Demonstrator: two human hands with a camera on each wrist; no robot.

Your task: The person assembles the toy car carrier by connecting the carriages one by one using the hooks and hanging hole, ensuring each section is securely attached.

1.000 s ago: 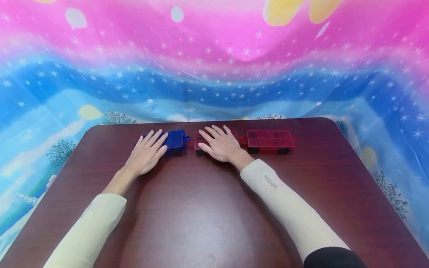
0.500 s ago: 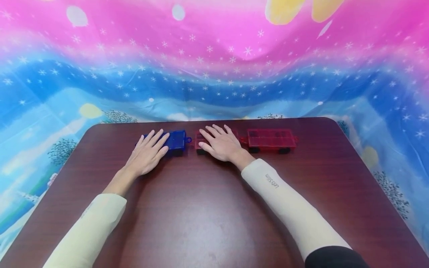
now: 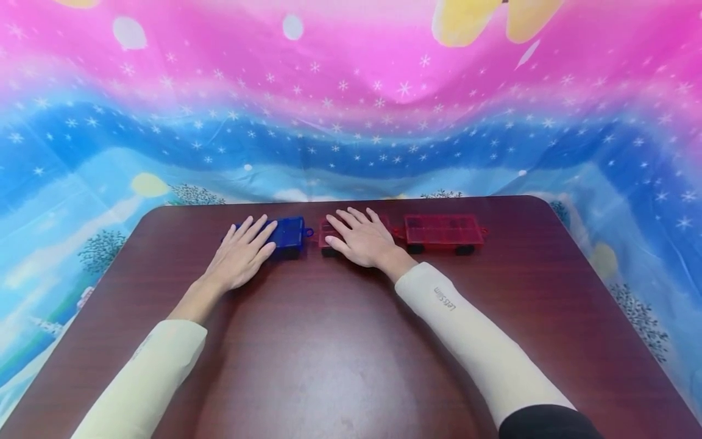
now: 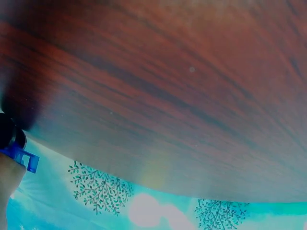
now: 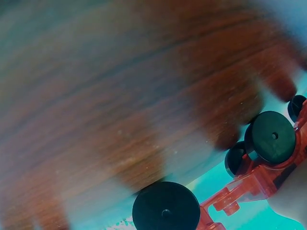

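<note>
My left hand (image 3: 239,256) lies flat with straight, spread fingers over the left part of a blue see-through toy wagon (image 3: 289,233). In the left wrist view, a blue loop and a dark wheel of that wagon (image 4: 29,160) show at the left edge. My right hand (image 3: 363,239) rests palm down, fingers spread, on a red see-through toy wagon (image 3: 325,235), hiding most of it. Right of it stands a second red wagon (image 3: 443,230), linked nose to tail. Black wheels (image 5: 272,136) of the red wagons appear in the right wrist view.
The wagons stand in a row near the far edge of a dark reddish-brown wooden table (image 3: 329,341). Behind and around the table hangs a pink and blue cloth (image 3: 351,110) with snowflakes and trees.
</note>
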